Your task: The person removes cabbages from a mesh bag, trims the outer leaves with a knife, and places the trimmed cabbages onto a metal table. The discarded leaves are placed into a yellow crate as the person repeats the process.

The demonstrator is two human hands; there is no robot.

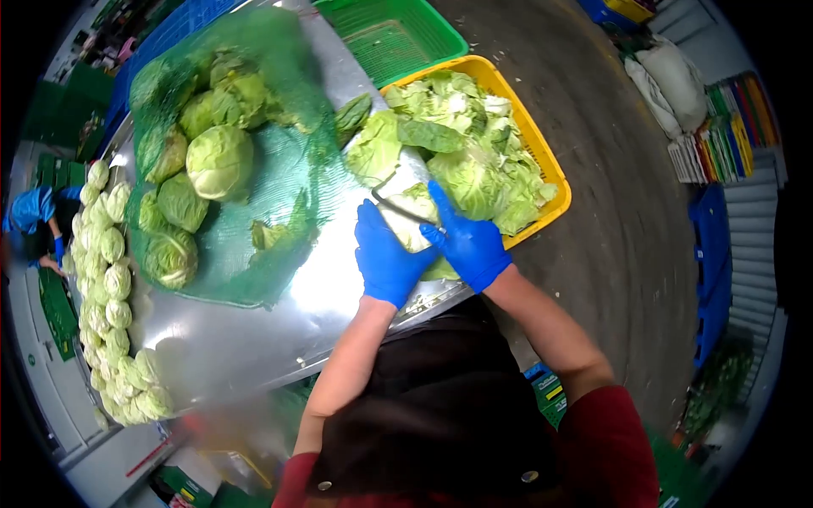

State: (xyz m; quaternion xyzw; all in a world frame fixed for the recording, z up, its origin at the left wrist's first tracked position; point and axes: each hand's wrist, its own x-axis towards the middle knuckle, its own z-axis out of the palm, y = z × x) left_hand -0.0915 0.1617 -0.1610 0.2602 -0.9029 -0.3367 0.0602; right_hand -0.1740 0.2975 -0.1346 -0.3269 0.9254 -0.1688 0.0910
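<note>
Between my hands, at the table's right edge, is a pale green cabbage, partly covered by my fingers. My left hand, in a blue glove, cups its left side. Also gloved in blue, my right hand is at its right side, closed around a knife whose thin, dark, bent blade crosses the cabbage; the handle is hidden. Loose outer leaves lie just beyond my hands. A yellow crate full of stripped leaves stands against the table by my right hand.
A green mesh sack with several untrimmed cabbages spreads over the metal table. Trimmed cabbages are piled along the left edge. A green crate stands behind the yellow one. At far left is another person in a blue top.
</note>
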